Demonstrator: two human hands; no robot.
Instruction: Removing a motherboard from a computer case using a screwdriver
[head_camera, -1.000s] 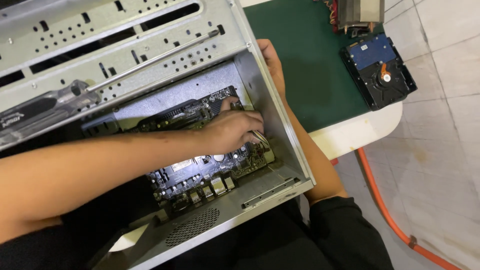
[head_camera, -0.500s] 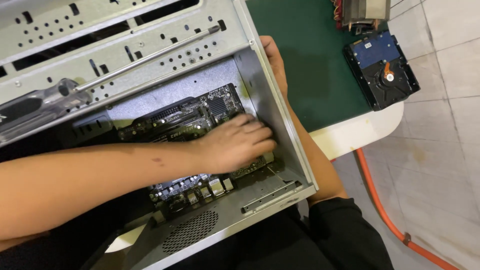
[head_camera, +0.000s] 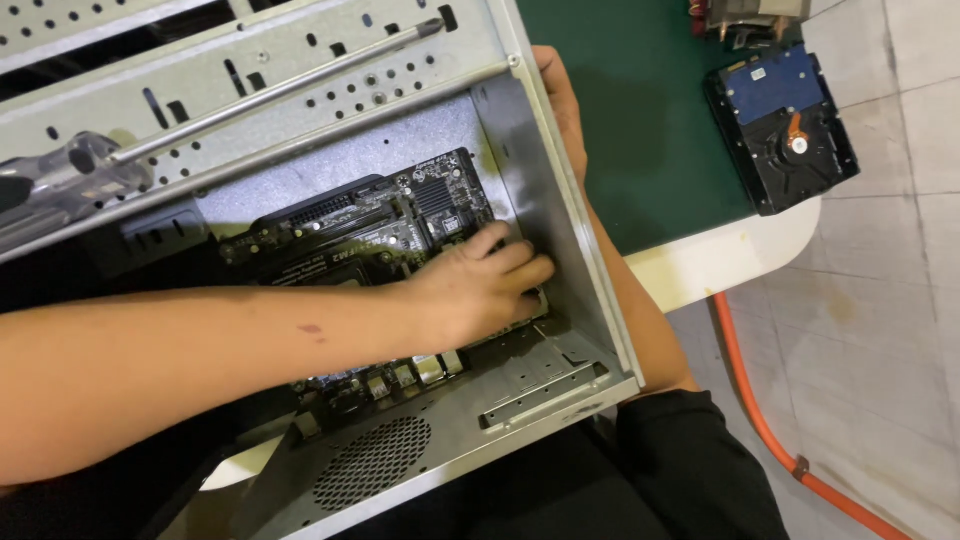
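Inside the open grey sheet-metal computer case, your left hand lies palm-down on the dark motherboard, fingers curled against its right edge beside the case wall; whether they pinch anything is hidden, so you cannot tell. Your right hand presses flat along the outside of that wall, gripping nothing. A long steel screwdriver with a clear handle rests on the perforated frame. A boxy blue-topped hard drive sits on the green mat, well apart.

A blue rectangular label covers the upper half of the black hard drive on the green mat.
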